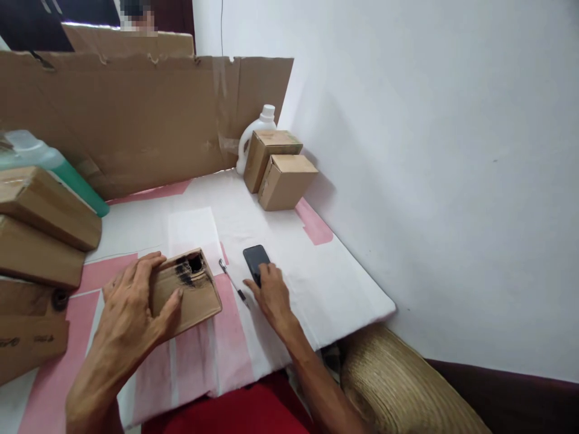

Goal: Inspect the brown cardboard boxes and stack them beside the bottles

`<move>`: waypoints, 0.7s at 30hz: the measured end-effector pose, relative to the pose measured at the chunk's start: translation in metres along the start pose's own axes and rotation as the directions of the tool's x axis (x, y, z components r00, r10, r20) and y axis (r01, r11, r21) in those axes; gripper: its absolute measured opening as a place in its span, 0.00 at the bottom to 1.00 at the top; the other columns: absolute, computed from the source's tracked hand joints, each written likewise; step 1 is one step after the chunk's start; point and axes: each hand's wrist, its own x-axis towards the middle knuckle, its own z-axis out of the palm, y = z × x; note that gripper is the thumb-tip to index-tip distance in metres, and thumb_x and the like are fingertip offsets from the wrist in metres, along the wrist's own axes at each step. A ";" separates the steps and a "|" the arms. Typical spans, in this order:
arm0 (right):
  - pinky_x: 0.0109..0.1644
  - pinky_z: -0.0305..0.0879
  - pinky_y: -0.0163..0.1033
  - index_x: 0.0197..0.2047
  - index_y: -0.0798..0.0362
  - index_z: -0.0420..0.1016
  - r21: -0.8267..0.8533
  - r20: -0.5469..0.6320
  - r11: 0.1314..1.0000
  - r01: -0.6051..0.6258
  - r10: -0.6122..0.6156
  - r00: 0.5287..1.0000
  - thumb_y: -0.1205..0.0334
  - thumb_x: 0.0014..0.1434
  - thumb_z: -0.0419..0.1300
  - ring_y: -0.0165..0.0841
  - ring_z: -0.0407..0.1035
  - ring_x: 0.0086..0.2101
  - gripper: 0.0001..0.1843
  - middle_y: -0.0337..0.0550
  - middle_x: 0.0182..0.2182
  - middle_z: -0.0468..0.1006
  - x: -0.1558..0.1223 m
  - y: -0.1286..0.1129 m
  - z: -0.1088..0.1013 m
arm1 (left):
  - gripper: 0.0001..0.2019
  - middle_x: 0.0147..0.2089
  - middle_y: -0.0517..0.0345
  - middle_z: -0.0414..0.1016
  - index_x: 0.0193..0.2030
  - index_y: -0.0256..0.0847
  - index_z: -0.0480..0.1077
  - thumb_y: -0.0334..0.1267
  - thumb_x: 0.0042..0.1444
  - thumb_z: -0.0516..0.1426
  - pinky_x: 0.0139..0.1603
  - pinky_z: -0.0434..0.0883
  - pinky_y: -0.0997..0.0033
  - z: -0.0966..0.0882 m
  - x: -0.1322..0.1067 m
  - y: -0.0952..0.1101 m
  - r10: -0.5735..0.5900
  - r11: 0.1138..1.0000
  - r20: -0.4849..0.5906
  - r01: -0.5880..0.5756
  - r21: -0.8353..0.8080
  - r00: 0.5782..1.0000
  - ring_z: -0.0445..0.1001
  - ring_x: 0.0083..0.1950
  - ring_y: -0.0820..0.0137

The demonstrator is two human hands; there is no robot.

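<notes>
My left hand spans a small flat cardboard box, thumb on its top face and fingers over the far left edge. The box has a dark square hole with black smudges around it near its far right corner. My right hand grips the near end of a dark smartphone that lies on the table; its fingers cover the phone's lower right part. Between the hands a thin pen lies slantwise on the cloth.
Cardboard boxes are stacked at the left, by a bottle of green liquid. Two boxes and a white jug stand at the back right. A tall cardboard sheet borders the table's back; a white wall rises at right.
</notes>
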 end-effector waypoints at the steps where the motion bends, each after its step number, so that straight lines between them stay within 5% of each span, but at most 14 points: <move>1: 0.55 0.65 0.47 0.55 0.58 0.72 -0.037 -0.030 0.998 -0.060 0.058 0.998 0.52 0.68 0.63 0.51 0.69 0.56 0.20 0.59 0.54 0.76 0.005 0.006 -0.003 | 0.23 0.62 0.39 0.73 0.60 0.42 0.65 0.51 0.62 0.55 0.62 0.68 0.32 0.000 0.000 0.000 -0.001 1.000 0.000 0.001 -0.007 1.000 0.73 0.61 0.41; 5: 0.53 0.66 0.49 0.54 0.61 0.72 -0.028 0.049 0.985 -0.172 0.174 0.984 0.49 0.61 0.68 0.55 0.68 0.57 0.27 0.64 0.54 0.75 0.022 0.025 -0.007 | 0.22 0.65 0.40 0.70 0.59 0.43 0.66 0.51 0.63 0.55 0.65 0.67 0.33 -0.001 0.000 0.000 0.004 1.000 -0.007 -0.005 -0.020 1.000 0.71 0.65 0.42; 10: 0.49 0.67 0.45 0.53 0.64 0.72 0.238 0.090 0.938 -0.250 0.235 0.968 0.51 0.49 0.76 0.53 0.73 0.52 0.35 0.65 0.51 0.78 0.033 0.028 0.000 | 0.22 0.64 0.42 0.71 0.58 0.43 0.66 0.51 0.62 0.56 0.65 0.67 0.33 -0.001 0.000 0.002 -0.003 1.000 -0.023 0.003 -0.014 1.000 0.71 0.65 0.43; 16: 0.44 0.68 0.41 0.42 0.54 0.76 0.531 0.114 0.835 -0.146 0.100 0.988 0.59 0.57 0.65 0.42 0.77 0.40 0.11 0.45 0.37 0.82 0.026 0.022 0.007 | 0.21 0.63 0.44 0.72 0.59 0.44 0.66 0.49 0.63 0.56 0.66 0.67 0.36 -0.001 -0.002 0.004 0.012 1.000 -0.029 -0.012 -0.013 1.000 0.71 0.65 0.46; 18: 0.44 0.71 0.42 0.44 0.55 0.76 0.695 0.123 0.707 -0.133 0.065 0.990 0.56 0.57 0.65 0.42 0.77 0.39 0.14 0.45 0.37 0.83 0.018 0.018 -0.002 | 0.21 0.63 0.44 0.72 0.60 0.44 0.66 0.48 0.63 0.56 0.66 0.67 0.37 -0.002 -0.003 0.005 0.011 1.000 -0.022 -0.011 -0.022 1.000 0.71 0.65 0.47; 21: 0.47 0.76 0.49 0.50 0.56 0.75 0.964 0.190 0.192 -0.182 -0.024 0.982 0.49 0.57 0.69 0.43 0.80 0.40 0.24 0.50 0.44 0.84 0.002 0.009 -0.034 | 0.21 0.63 0.45 0.72 0.61 0.45 0.66 0.48 0.64 0.57 0.66 0.66 0.38 -0.003 -0.003 0.007 0.011 1.000 -0.006 -0.011 -0.028 1.000 0.70 0.65 0.48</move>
